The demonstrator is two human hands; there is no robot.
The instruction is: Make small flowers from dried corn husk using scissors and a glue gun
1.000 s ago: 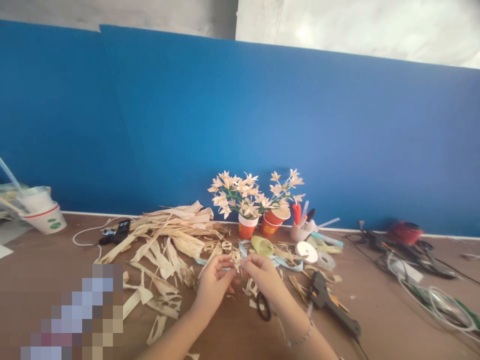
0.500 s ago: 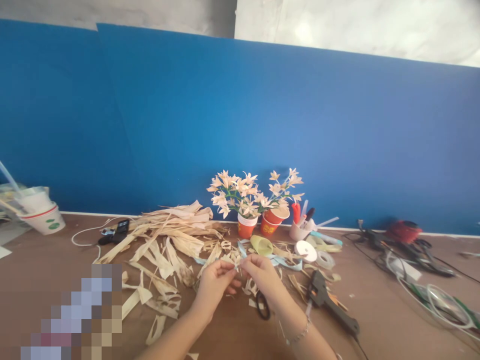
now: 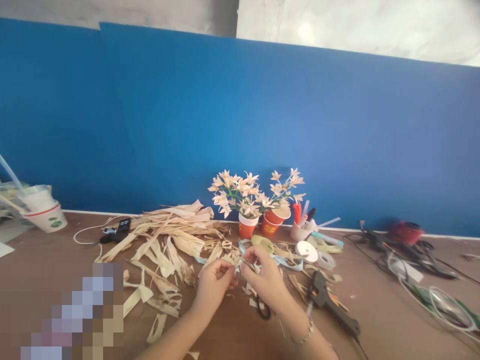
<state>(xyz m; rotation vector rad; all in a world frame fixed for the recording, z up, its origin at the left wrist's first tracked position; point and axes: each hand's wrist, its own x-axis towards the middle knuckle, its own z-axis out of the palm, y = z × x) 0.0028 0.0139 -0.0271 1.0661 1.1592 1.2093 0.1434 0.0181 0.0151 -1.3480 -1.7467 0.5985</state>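
My left hand (image 3: 216, 281) is closed in a pinch at the middle of the table, on something too small to make out. Close to its right, my right hand (image 3: 261, 274) has thumb and fingers curled together around a thin piece I cannot name. Pale husk strips (image 3: 183, 242) lie behind and left of the hands. Cream flowers (image 3: 240, 192) on green stems stand in a red and white paper cup (image 3: 247, 226), beside more flowers in a second red cup (image 3: 270, 225). Black-handled scissors (image 3: 264, 308) lie partly under my right wrist.
A glue gun (image 3: 332, 302) lies right of my right forearm. White tape (image 3: 306, 251) and a pen cup (image 3: 300, 231) sit behind it. Cables and a red object (image 3: 405, 232) are at the far right. A white cup (image 3: 47, 217) stands far left. A blue panel (image 3: 225, 115) rises behind.
My right hand has moved slightly up and away from my left fingertips, with its fingers lifted and curled. My left hand has hardly moved.
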